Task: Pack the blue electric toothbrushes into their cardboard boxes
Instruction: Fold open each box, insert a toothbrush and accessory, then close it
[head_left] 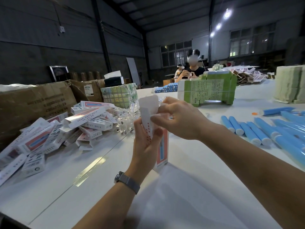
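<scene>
A white and pink cardboard box point(162, 151) stands upright on the white table point(181, 187), its top flaps open. My left hand point(145, 144) grips the box around its upper part. My right hand point(179, 118) pinches a side flap at the open top. Whether a toothbrush is inside is hidden. Several blue electric toothbrushes point(257, 131) lie in a row on the table to the right. A heap of the same boxes point(54, 133) lies to the left.
Clear plastic wrappers point(128, 116) lie behind the box. Brown cartons point(33, 103) stand at far left. Green bundles of flat boxes point(208, 90) and more blue toothbrushes point(166, 88) sit farther back, where two persons point(191, 70) work. A pale stack point(290, 83) stands at right.
</scene>
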